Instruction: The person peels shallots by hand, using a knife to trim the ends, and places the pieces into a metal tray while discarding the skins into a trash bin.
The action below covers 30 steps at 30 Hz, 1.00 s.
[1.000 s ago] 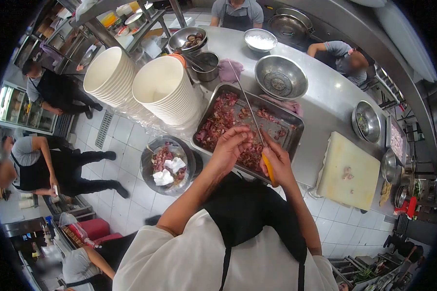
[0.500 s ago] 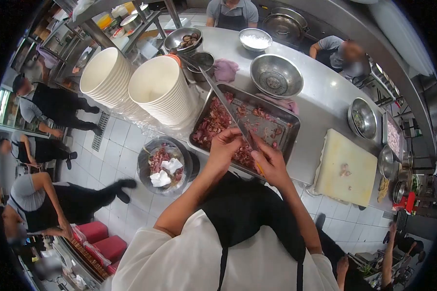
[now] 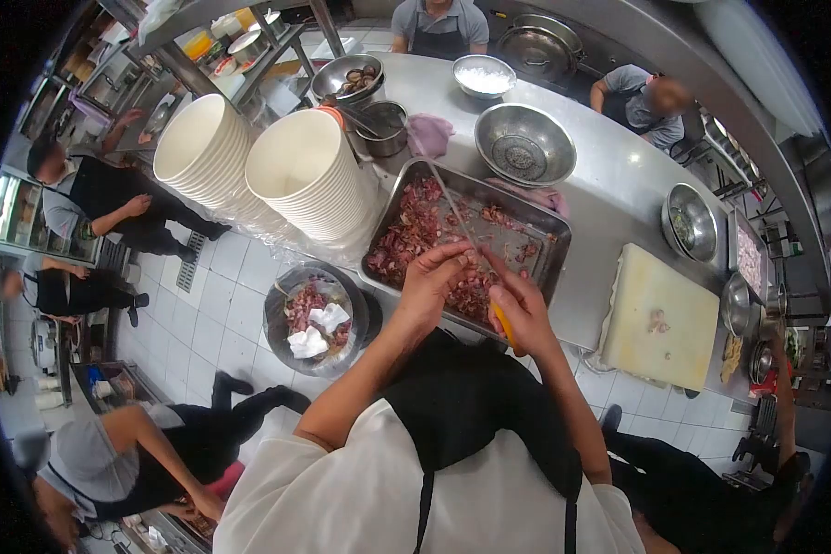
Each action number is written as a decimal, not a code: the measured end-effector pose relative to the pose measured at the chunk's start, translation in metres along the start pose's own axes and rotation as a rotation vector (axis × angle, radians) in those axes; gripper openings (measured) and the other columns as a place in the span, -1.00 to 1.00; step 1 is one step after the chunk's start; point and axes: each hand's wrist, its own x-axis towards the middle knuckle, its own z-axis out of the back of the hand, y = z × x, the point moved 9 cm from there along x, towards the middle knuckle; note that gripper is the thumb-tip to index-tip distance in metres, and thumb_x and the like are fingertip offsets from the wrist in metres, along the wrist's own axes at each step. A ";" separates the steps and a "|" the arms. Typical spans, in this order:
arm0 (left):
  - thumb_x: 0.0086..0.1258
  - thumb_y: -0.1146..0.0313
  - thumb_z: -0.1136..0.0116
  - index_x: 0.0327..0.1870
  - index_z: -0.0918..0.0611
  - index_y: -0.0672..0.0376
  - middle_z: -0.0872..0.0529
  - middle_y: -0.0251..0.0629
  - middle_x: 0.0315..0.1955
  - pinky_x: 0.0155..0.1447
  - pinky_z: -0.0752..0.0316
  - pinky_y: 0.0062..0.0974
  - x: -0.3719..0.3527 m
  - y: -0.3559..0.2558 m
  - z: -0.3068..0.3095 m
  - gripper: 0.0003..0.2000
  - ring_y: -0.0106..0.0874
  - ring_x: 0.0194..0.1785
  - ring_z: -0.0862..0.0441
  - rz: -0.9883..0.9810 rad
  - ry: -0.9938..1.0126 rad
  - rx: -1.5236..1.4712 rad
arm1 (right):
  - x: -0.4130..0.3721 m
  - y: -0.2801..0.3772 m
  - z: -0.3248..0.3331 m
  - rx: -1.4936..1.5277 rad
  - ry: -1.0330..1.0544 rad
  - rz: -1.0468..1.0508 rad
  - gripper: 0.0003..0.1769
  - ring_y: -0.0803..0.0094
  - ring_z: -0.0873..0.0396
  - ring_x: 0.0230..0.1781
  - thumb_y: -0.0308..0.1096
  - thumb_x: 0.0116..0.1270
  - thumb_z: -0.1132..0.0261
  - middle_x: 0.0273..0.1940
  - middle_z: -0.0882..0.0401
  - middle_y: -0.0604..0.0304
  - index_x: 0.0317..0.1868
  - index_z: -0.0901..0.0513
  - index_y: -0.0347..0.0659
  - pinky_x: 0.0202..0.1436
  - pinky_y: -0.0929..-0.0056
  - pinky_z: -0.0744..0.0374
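Observation:
My right hand is wrapped round the yellow handle of a knife. Its long blade points up and away over a metal tray. Close to the blade's lower part is my left hand, thumb and fingers pinched together; a small pale piece may be between them, but I cannot make it out. Both hands are above the tray's near side. Reddish-purple chopped or peeled pieces lie in the tray, thickest on its left.
Stacked white tubs stand left of the tray, above a lined bin with scraps. A metal bowl sits behind it. At right are a cutting board and more bowls. Several people work around the room.
My right hand has turned the knife, so the blade looks thinner, nearly edge-on, and more yellow handle shows. My left hand stays almost in place. People at left and lower right have shifted.

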 end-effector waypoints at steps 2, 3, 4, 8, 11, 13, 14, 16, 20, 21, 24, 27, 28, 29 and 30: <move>0.47 0.54 -0.11 0.09 -0.65 0.32 -0.74 -0.24 -0.03 0.16 -0.58 -0.45 0.000 -0.001 0.000 -0.77 -0.44 0.03 -0.68 -0.017 0.001 0.024 | -0.001 0.000 -0.001 -0.082 0.001 0.023 -0.40 0.65 -0.35 -0.60 -0.30 0.51 -0.17 -0.53 -0.42 0.37 0.52 -0.31 -0.14 -0.49 0.60 -0.36; 0.47 0.54 -0.12 0.09 -0.66 0.32 -0.74 -0.25 -0.03 0.17 -0.57 -0.45 -0.001 -0.005 -0.006 -0.77 -0.45 0.03 -0.68 -0.034 0.018 0.034 | -0.001 0.000 0.000 -0.117 -0.001 0.019 -0.39 0.66 -0.35 -0.59 -0.30 0.50 -0.19 -0.53 -0.43 0.38 0.51 -0.31 -0.13 -0.47 0.60 -0.36; 0.47 0.54 -0.12 0.09 -0.66 0.31 -0.74 -0.26 -0.02 0.18 -0.57 -0.45 -0.002 -0.008 -0.009 -0.77 -0.45 0.03 -0.68 -0.052 0.034 0.045 | -0.001 0.000 0.000 -0.153 -0.003 0.015 -0.38 0.66 -0.35 -0.58 -0.30 0.49 -0.20 -0.52 -0.43 0.38 0.51 -0.31 -0.13 -0.45 0.60 -0.36; 0.42 0.56 -0.17 0.03 -0.71 0.28 -0.75 -0.31 -0.06 0.08 -0.56 -0.56 -0.003 -0.015 -0.009 -0.79 -0.55 -0.08 -0.69 -0.146 -0.041 0.182 | -0.002 0.006 -0.002 -0.220 0.004 0.016 -0.38 0.62 -0.36 -0.55 -0.29 0.47 -0.24 -0.53 -0.43 0.34 0.50 -0.34 -0.11 -0.39 0.57 -0.40; 0.39 0.61 -0.17 -0.01 -0.71 0.30 -0.76 -0.33 -0.10 0.03 -0.55 -0.61 -0.006 -0.021 -0.008 -0.79 -0.59 -0.10 -0.67 -0.189 -0.078 0.285 | -0.001 0.006 0.000 -0.343 -0.034 0.068 -0.40 0.59 -0.39 -0.53 -0.28 0.46 -0.26 -0.55 -0.40 0.30 0.47 -0.38 -0.14 -0.37 0.54 -0.43; 0.36 0.64 -0.17 -0.02 -0.71 0.31 -0.76 -0.34 -0.13 0.00 -0.55 -0.63 -0.007 -0.022 -0.006 -0.79 -0.60 -0.10 -0.66 -0.226 -0.087 0.349 | 0.001 0.007 0.001 -0.416 -0.082 0.174 -0.42 0.57 -0.39 -0.54 -0.27 0.45 -0.26 -0.57 -0.39 0.28 0.44 -0.41 -0.17 -0.37 0.52 -0.44; 0.36 0.64 -0.18 -0.02 -0.71 0.32 -0.76 -0.34 -0.15 -0.01 -0.55 -0.64 -0.007 -0.021 -0.006 -0.79 -0.60 -0.11 -0.66 -0.214 -0.078 0.358 | 0.001 0.007 0.002 -0.419 -0.098 0.180 -0.43 0.57 -0.40 -0.54 -0.27 0.46 -0.26 -0.57 -0.40 0.27 0.43 -0.43 -0.18 -0.37 0.52 -0.45; 0.35 0.65 -0.19 -0.02 -0.71 0.33 -0.76 -0.34 -0.17 -0.03 -0.55 -0.65 -0.009 -0.019 -0.009 -0.79 -0.60 -0.11 -0.66 -0.189 -0.061 0.374 | 0.003 0.006 0.005 -0.393 -0.120 0.143 -0.46 0.56 -0.43 -0.55 -0.27 0.46 -0.26 -0.56 -0.43 0.26 0.41 -0.46 -0.19 -0.38 0.52 -0.46; 0.37 0.60 -0.21 0.01 -0.69 0.35 -0.76 -0.29 -0.15 0.02 -0.58 -0.58 -0.011 -0.018 -0.012 -0.79 -0.56 -0.10 -0.67 -0.205 -0.061 0.309 | 0.004 -0.004 0.007 -0.269 -0.101 0.027 -0.47 0.57 -0.44 -0.60 -0.25 0.52 -0.18 -0.55 -0.45 0.26 0.43 -0.43 -0.18 -0.46 0.55 -0.44; 0.38 0.59 -0.22 0.02 -0.69 0.35 -0.76 -0.28 -0.14 0.04 -0.59 -0.57 -0.010 -0.020 -0.015 -0.78 -0.55 -0.09 -0.68 -0.183 -0.069 0.281 | 0.004 -0.006 0.006 -0.156 -0.077 0.000 -0.47 0.58 -0.42 -0.61 -0.25 0.53 -0.16 -0.55 -0.43 0.27 0.45 -0.41 -0.16 -0.49 0.56 -0.42; 0.41 0.57 -0.19 0.04 -0.69 0.34 -0.76 -0.25 -0.11 0.07 -0.60 -0.51 -0.006 -0.018 -0.014 -0.78 -0.51 -0.05 -0.68 -0.135 -0.077 0.204 | 0.002 -0.005 0.006 0.087 -0.028 -0.059 -0.46 0.60 -0.39 -0.63 -0.24 0.57 -0.09 -0.57 -0.37 0.32 0.50 -0.33 -0.13 -0.55 0.58 -0.37; 0.44 0.57 -0.17 0.06 -0.68 0.34 -0.76 -0.24 -0.08 0.08 -0.61 -0.49 -0.006 -0.019 -0.013 -0.78 -0.49 -0.02 -0.69 -0.122 -0.073 0.178 | -0.001 -0.002 0.006 0.103 -0.006 -0.062 -0.44 0.61 -0.36 -0.64 -0.24 0.57 -0.07 -0.58 -0.33 0.34 0.52 -0.29 -0.12 -0.57 0.59 -0.34; 0.44 0.56 -0.16 0.06 -0.68 0.34 -0.76 -0.24 -0.08 0.08 -0.61 -0.49 -0.006 -0.019 -0.013 -0.78 -0.49 -0.02 -0.69 -0.122 -0.069 0.177 | -0.001 0.000 0.005 0.084 0.011 -0.053 -0.43 0.62 -0.36 -0.63 -0.25 0.57 -0.08 -0.58 -0.34 0.34 0.52 -0.29 -0.12 -0.56 0.59 -0.34; 0.44 0.57 -0.16 0.06 -0.68 0.34 -0.76 -0.24 -0.08 0.08 -0.60 -0.49 -0.005 -0.018 -0.013 -0.78 -0.48 -0.02 -0.69 -0.125 -0.068 0.180 | -0.001 0.001 0.004 0.064 0.028 -0.044 -0.43 0.62 -0.36 -0.63 -0.25 0.56 -0.09 -0.57 -0.34 0.35 0.52 -0.29 -0.12 -0.56 0.59 -0.34; 0.44 0.57 -0.16 0.06 -0.68 0.33 -0.76 -0.25 -0.08 0.08 -0.60 -0.49 -0.003 -0.015 -0.011 -0.78 -0.48 -0.02 -0.69 -0.129 -0.067 0.184 | -0.001 0.001 0.004 0.023 0.028 -0.023 -0.42 0.63 -0.35 -0.63 -0.26 0.56 -0.10 -0.57 -0.35 0.36 0.53 -0.28 -0.13 -0.55 0.60 -0.33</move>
